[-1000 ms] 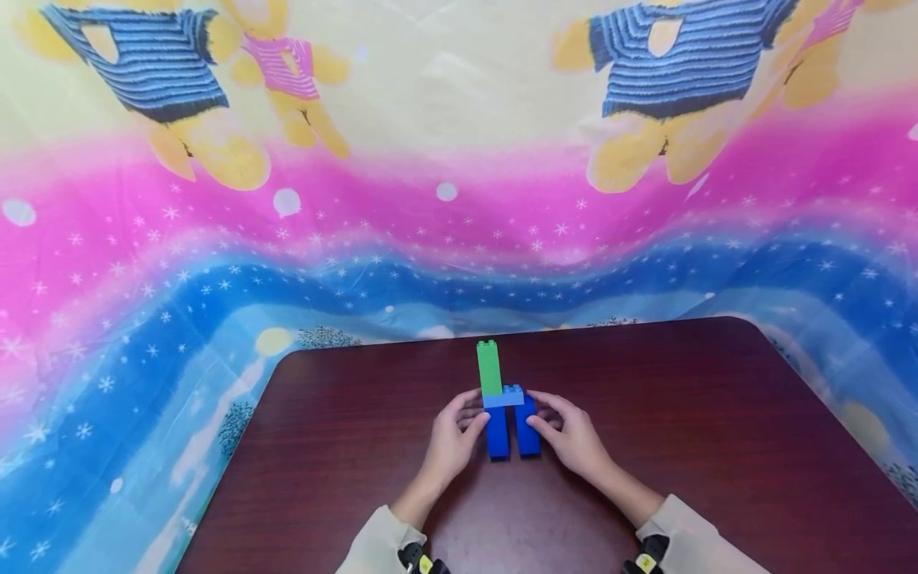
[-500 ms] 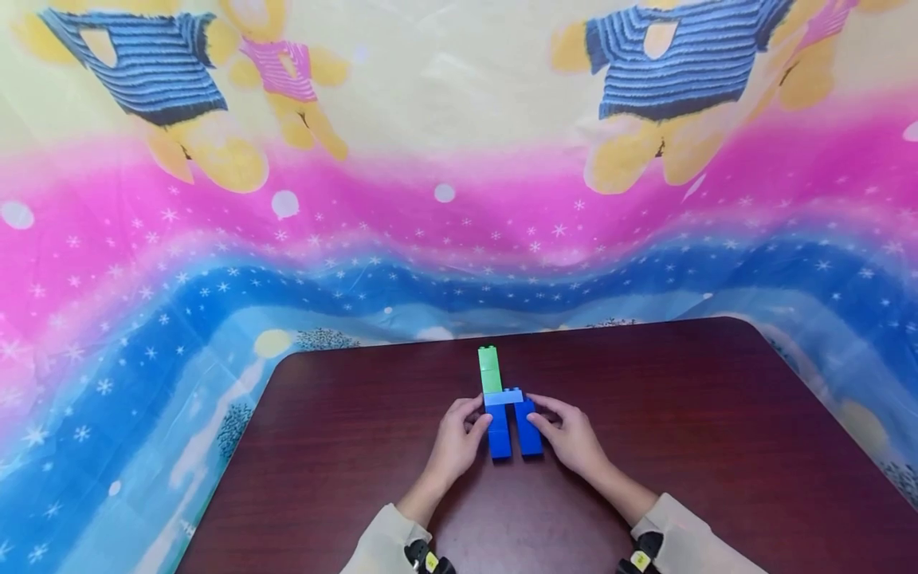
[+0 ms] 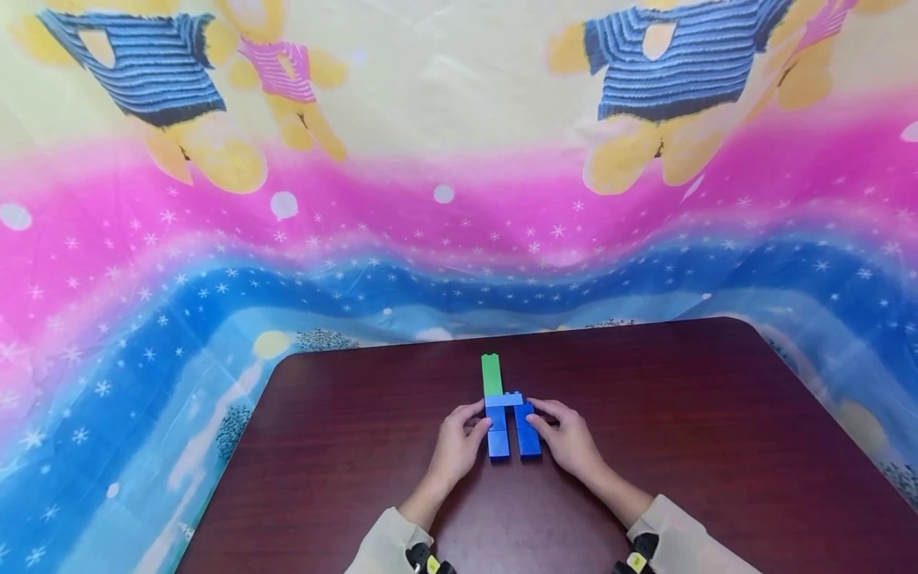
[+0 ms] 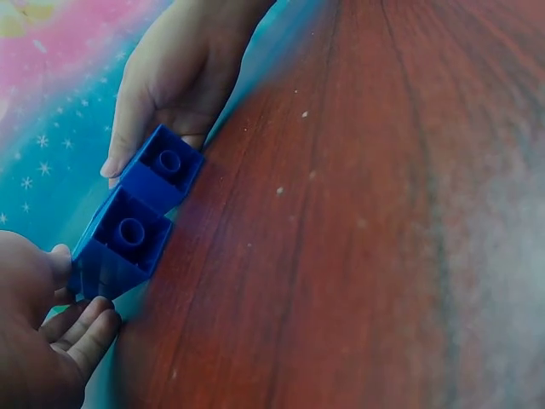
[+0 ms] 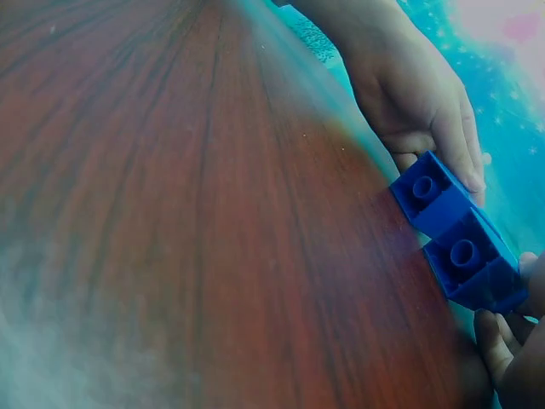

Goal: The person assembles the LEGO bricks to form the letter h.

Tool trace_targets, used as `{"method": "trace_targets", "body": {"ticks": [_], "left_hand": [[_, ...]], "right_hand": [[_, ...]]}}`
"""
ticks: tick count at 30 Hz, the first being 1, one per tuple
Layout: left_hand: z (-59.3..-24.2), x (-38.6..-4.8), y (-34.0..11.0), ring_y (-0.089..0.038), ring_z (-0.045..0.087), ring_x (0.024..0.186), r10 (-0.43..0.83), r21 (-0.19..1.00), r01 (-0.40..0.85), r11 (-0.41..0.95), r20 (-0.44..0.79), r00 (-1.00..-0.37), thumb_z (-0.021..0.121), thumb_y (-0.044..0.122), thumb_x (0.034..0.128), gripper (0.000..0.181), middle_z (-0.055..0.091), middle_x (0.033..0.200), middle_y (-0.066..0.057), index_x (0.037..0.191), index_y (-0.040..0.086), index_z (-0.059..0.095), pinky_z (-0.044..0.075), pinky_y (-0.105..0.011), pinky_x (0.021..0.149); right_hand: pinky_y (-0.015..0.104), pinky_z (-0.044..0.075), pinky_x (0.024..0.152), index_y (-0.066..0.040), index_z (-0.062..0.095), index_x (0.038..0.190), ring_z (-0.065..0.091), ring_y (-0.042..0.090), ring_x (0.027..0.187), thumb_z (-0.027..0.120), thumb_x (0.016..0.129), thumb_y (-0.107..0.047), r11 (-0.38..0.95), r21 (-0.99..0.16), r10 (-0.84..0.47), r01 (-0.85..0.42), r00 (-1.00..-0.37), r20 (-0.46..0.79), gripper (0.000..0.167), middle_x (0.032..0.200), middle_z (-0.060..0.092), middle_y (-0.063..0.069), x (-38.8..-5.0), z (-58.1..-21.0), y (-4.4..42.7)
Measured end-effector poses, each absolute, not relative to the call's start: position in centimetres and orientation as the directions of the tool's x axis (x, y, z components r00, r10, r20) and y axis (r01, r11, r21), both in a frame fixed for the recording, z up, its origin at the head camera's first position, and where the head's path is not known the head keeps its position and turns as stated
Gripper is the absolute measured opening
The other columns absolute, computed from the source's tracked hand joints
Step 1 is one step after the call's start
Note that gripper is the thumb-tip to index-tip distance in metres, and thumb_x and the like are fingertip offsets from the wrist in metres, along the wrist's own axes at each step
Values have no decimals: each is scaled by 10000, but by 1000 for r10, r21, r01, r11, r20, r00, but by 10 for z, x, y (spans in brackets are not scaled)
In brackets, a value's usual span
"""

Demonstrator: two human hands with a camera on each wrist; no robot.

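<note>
A toy building-block model is between my two hands at mid-table. It has two dark blue legs side by side, the left leg [image 3: 498,434] and the right leg [image 3: 527,434], joined by a light blue block [image 3: 504,399]. A green block column [image 3: 491,375] rises from its left end. My left hand [image 3: 457,441] pinches the left leg between thumb and fingers; my right hand [image 3: 574,437] pinches the right leg likewise. Both wrist views show the legs' hollow undersides [image 4: 130,233] facing the wearer, so the model is tilted. Whether it touches the table cannot be told.
The dark red-brown wooden table [image 3: 344,446] has rounded far corners. Behind and beside it hangs a printed cloth [image 3: 445,239] with bears and snowflakes. Pale sleeves [image 3: 390,542] and black wrist devices [image 3: 430,558] are at the lower edge.
The model has tipped slightly in my hands: the green column's top sits lower in view, and its studs and those of the light blue block show less. Both hands keep their hold.
</note>
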State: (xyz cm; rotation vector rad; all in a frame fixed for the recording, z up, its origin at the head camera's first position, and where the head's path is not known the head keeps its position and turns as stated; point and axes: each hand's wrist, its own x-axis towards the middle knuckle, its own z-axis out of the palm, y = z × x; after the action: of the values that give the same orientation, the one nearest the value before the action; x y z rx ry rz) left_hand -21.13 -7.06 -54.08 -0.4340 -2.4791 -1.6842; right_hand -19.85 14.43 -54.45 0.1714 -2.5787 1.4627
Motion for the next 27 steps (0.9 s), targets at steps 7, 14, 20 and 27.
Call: {"method": "trace_targets", "body": {"ticks": [7,14,20,27], "left_hand": [[-542,-210,-71,-272,691,1002,181,899,274,342,223,-958,665,85,994,359,676,1130,-164,1321,-58,634,579,-290,867],[-544,-212,-70,-263,692,1008,188,905,260,337,206,-960,660,93,999,358,678,1153,-165,1330,-41,635,578,-292,872],[-546,-215,-70,-285,701,1004,181,906,272,325,223,-958,666,88,994,348,680,1173,-195,1310,-56,643,584,-306,866],[-546,-217,-70,-285,712,986,175,906,274,321,228,-958,675,93,988,340,697,1182,-202,1294,-55,655,590,-309,845]], "right_hand": [[490,558,928,-32,671,1324,656,335,1158,696,979,-128,512,-841,-8,-178,-979,203,358,1282,671,179,-198,-546,143],[496,559,922,-22,662,1331,678,337,1125,686,988,-137,508,-845,6,-168,-980,199,363,1294,666,192,-197,-546,142],[492,555,935,-21,656,1338,676,332,1129,678,995,-143,514,-844,12,-157,-982,189,365,1301,662,197,-200,-545,141],[495,554,936,-20,656,1338,678,332,1127,675,996,-139,519,-840,22,-156,-981,195,362,1303,660,201,-202,-546,140]]}}
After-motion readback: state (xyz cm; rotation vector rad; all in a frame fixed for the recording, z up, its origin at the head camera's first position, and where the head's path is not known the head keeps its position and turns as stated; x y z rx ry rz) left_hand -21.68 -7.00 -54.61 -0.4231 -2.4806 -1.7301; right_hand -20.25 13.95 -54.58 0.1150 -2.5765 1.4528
